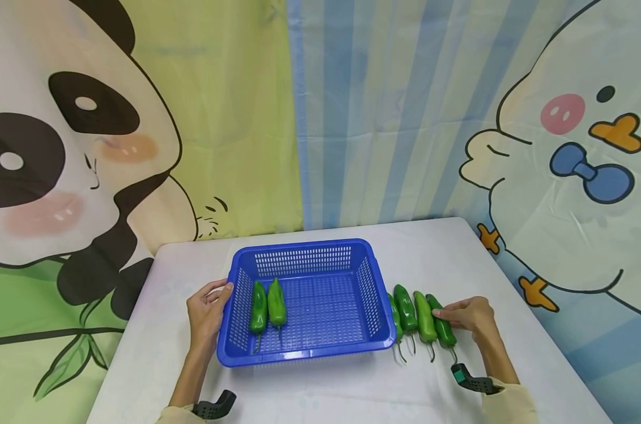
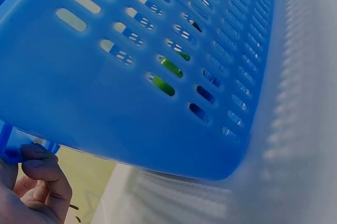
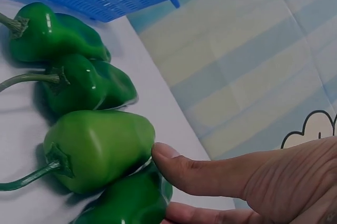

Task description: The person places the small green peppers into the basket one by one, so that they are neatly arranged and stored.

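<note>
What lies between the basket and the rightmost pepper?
Three green peppers, side by side; the head view shows them, the leftmost partly hidden by the basket.

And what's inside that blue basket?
Two green peppers, one darker than the other, lie side by side in the left part of the blue basket. Whatever is directly beneath them is covered and can't be seen.

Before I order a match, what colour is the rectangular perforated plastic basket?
The basket is blue, clearest in the head view.
</note>
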A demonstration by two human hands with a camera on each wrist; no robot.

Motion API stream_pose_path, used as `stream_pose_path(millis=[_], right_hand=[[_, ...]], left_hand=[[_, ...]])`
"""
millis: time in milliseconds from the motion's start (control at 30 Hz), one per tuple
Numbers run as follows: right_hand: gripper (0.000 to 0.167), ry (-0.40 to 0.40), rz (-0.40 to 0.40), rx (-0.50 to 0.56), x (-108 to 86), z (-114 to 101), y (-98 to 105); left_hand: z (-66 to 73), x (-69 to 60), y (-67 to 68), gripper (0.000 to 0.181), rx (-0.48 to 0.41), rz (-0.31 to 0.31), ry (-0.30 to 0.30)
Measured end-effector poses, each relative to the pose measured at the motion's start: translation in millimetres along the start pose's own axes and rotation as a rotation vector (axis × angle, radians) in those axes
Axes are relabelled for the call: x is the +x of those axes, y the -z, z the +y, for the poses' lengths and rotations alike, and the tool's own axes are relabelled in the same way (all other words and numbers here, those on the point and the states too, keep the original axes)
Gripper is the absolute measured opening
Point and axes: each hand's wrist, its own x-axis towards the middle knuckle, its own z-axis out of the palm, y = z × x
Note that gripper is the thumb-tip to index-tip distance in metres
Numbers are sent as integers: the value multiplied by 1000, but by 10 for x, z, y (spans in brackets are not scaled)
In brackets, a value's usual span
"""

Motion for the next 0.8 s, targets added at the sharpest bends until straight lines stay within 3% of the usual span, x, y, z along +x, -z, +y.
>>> stream_pose_path(millis=[233,800], right_hand=[[57,9,53,-30,-33,-31,-66],[50,22,44,-26,-39,-42,-44]], left_hand=[[4,-4,-2,42,11,3,0],[0,6,4,41,1,-1,0]])
